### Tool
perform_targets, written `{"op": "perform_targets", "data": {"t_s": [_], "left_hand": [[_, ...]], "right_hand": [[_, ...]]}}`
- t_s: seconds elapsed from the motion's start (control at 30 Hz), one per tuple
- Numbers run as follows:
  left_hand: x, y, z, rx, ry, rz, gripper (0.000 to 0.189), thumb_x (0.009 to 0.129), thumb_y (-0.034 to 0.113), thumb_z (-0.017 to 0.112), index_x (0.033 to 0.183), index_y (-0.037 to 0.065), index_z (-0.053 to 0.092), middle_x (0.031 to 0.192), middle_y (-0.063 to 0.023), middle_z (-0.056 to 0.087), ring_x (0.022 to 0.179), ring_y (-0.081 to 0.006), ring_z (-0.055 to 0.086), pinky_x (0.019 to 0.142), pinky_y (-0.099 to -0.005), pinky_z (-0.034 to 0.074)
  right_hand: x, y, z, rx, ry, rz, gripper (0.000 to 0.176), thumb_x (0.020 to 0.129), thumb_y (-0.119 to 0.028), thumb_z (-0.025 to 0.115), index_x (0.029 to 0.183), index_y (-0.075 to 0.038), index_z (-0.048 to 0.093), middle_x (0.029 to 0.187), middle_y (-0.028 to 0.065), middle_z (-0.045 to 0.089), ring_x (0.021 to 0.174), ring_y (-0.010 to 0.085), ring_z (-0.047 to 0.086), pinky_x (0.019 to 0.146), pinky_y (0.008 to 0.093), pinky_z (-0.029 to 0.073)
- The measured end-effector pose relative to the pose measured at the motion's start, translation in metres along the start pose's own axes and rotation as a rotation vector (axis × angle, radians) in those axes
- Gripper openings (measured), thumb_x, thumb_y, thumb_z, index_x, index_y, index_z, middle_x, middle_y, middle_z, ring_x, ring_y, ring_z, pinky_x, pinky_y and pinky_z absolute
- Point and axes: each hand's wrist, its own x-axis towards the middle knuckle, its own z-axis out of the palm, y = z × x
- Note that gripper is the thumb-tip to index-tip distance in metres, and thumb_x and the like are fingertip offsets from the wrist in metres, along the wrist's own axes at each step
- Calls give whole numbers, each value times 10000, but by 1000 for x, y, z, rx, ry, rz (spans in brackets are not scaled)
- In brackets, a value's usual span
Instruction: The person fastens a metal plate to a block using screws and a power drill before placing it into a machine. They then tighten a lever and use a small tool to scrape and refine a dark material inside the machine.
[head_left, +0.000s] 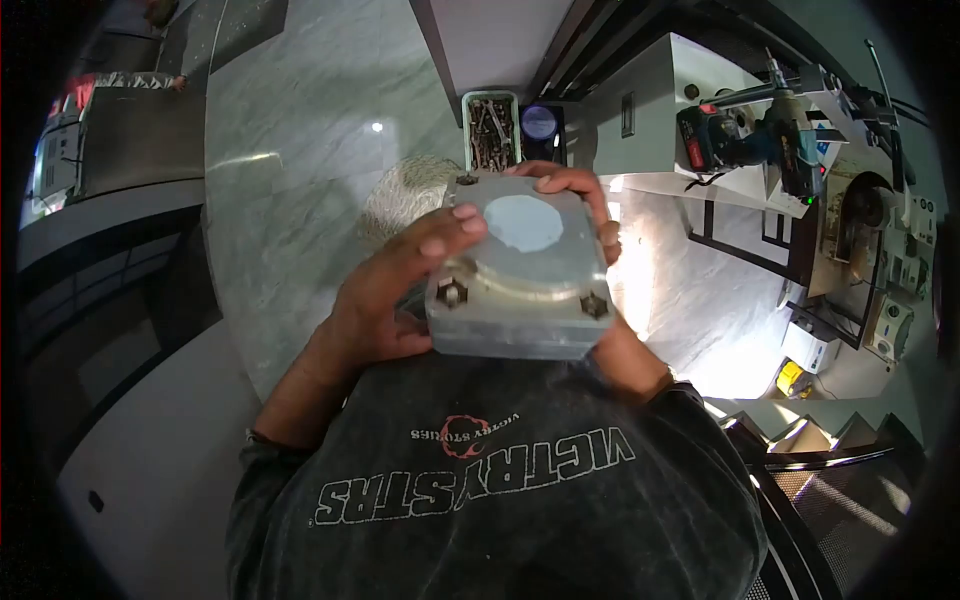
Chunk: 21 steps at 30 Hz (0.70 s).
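Close to my chest I hold a thick square metal block [510, 325] in both hands. Its top face has a round pale disc [525, 222], a curved shiny groove along the near side, and dark bolts [452, 292] in the corners that show. My left hand [395, 275] grips the left side, with fingertips over the top face by the disc and the thumb low on the side. My right hand [585, 195] wraps the far right corner, fingers bent over the edge; part of it is hidden behind the block.
Beyond the block stand a green-rimmed tray [490, 130] of metal bolts or tools and a purple-lidded round container [539, 122]. A coiled pale bundle [405, 195] lies on the floor. At right, a cordless drill [790, 140] rests by a white cabinet [640, 120].
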Motion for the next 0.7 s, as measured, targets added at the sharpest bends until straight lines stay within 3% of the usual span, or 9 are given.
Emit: {"op": "perform_targets", "data": {"t_s": [0.07,0.17,0.2,0.33,0.4,0.5,0.53,0.63,0.7], "left_hand": [[6,16,-6,126,-100,43,696,789,212,755,1341,38,369,1296,-158,578,1256,-320,514,1037,-468,434],[5,27,-6,231,-109,86,605,841,206,699,1322,32,375,1262,-188,593,1229,-326,539,1021,-451,455],[1,21,0,255,-2,210,448,877,202,646,1221,15,428,1202,-217,617,1206,-343,556,1004,-456,471],[-8,24,-6,229,-68,174,277,891,150,603,1092,43,445,1184,-231,613,1186,-379,562,1000,-480,469],[-2,25,-4,254,-15,353,213,863,102,577,1014,88,427,1183,-212,605,1161,-395,570,996,-497,468],[-8,23,4,290,54,374,260,829,72,562,1037,124,415,1201,-204,590,1147,-388,574,1005,-499,457],[-11,19,4,261,46,404,261,832,67,552,1041,130,409,1197,-204,593,1158,-372,567,1023,-505,435],[-16,14,4,254,46,464,272,838,76,555,1051,117,390,1196,-200,593,1161,-370,563,1037,-509,418],[-18,21,-1,280,-22,383,281,867,99,562,1070,115,369,1199,-189,593,1163,-352,563,1051,-493,408]], "right_hand": [[8,-8,-5,-71,-194,-152,768,827,-715,504,1061,16,532,1085,250,546,1067,362,560,958,521,452],[10,-22,9,-12,-201,-191,772,825,-710,515,1052,27,538,1068,260,544,1058,369,560,968,577,434],[11,-24,13,28,-214,-217,773,829,-707,512,1043,35,543,1058,258,543,1057,366,560,979,620,415],[13,-29,13,8,-240,-241,753,843,-691,507,1033,36,549,1053,267,545,1056,361,566,980,643,405],[16,-30,10,-43,-291,-292,735,854,-677,503,1033,33,561,1067,275,553,1046,364,575,980,627,417],[19,-31,10,-70,-324,-359,742,857,-676,499,1086,28,536,1081,282,559,1027,360,585,981,611,429],[21,-28,13,-11,-315,-362,750,864,-654,510,1248,-18,406,1107,296,550,1041,397,593,973,602,446],[13,-41,34,288,-138,-137,792,869,-612,539,1372,-97,210,1154,319,521,1078,454,583,946,608,468],[15,-42,33,290,-163,-142,840,872,-607,530,1426,-157,86,1223,343,478,1111,495,559,915,600,497]]}}
